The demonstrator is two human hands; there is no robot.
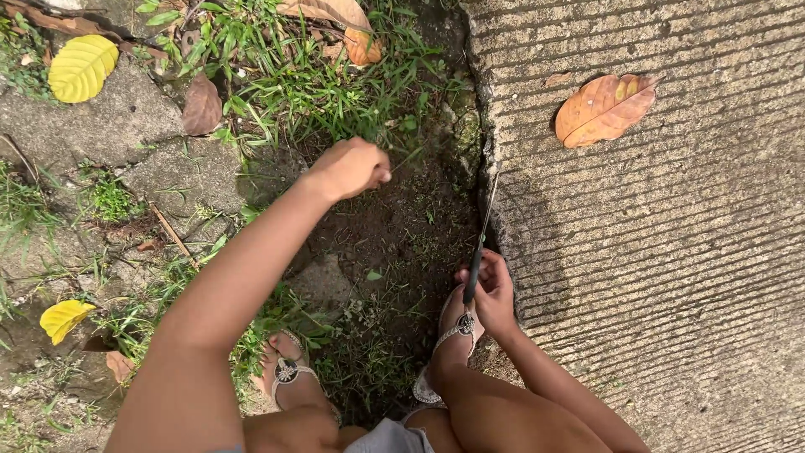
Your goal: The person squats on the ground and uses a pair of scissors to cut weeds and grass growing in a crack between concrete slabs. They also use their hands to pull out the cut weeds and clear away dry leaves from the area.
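My left hand (pixel 348 168) is stretched forward, its fingers closed on thin grass blades (pixel 402 155) at the near edge of a grass clump (pixel 319 84). My right hand (pixel 490 294) rests low by my right foot, gripping the dark handle of a thin-bladed knife (pixel 480 239). The blade points away from me along the edge of the concrete slab (pixel 654 235). Between both hands lies bare dark soil (pixel 402 235).
Ribbed concrete fills the right side, with a dry orange-brown leaf (pixel 604 107) on it. Cracked stone (pixel 101 126), weeds and yellow leaves (pixel 81 67) lie at left. My sandalled feet (pixel 289 373) stand at the bottom on soil and grass.
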